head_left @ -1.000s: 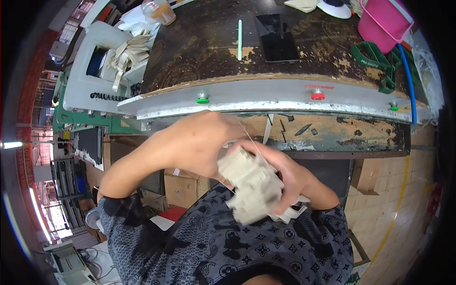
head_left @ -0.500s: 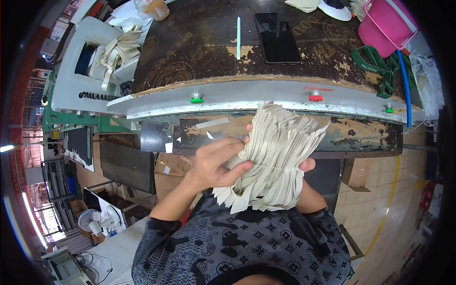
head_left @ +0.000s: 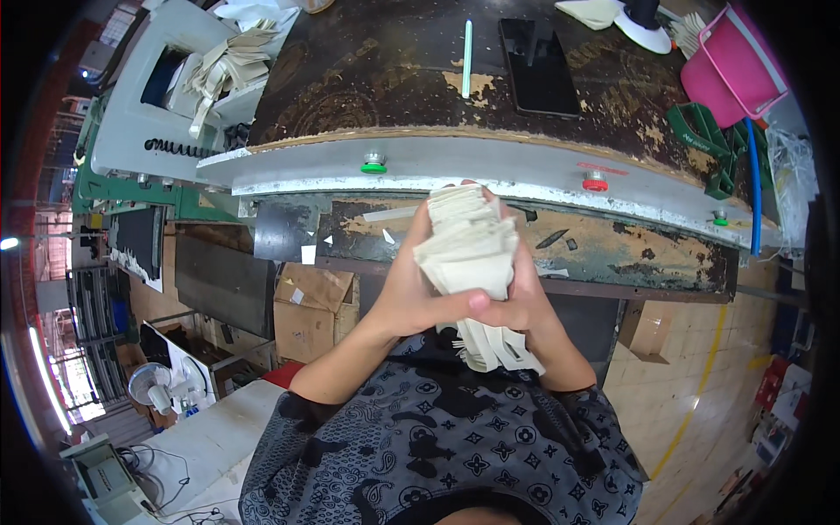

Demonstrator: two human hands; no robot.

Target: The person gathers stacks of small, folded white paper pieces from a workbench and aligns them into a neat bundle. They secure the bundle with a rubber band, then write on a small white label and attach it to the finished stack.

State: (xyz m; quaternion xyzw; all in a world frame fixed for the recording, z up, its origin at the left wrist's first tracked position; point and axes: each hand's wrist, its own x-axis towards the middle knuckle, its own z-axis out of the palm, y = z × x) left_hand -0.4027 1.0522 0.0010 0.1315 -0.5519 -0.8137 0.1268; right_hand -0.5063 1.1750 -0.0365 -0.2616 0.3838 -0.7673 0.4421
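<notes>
A thick bundle of cream-white fabric pieces (head_left: 468, 249) is held upright between both hands, in front of my chest and over the near ledge. My left hand (head_left: 420, 289) grips its left side, with the thumb laid across the front of the stack. Around the right side wraps my right hand (head_left: 522, 302), its thumb meeting the left one at the front. Fingertips show at the top behind the bundle; the other fingers are hidden behind it. Loose ends of the pieces hang below the thumbs.
A worn dark tabletop (head_left: 385, 79) carries a black phone (head_left: 540, 68), a pale green pen-like stick (head_left: 467, 59) and a pink bucket (head_left: 731, 70). Green and red buttons line its front panel (head_left: 481, 166). More fabric pieces (head_left: 229, 66) sit on a grey machine at left. Scraps lie on the ledge (head_left: 612, 249).
The bundle was fanned wide and is now squeezed narrower and turned. My right hand has come into view around its side, and my left thumb has moved across the front.
</notes>
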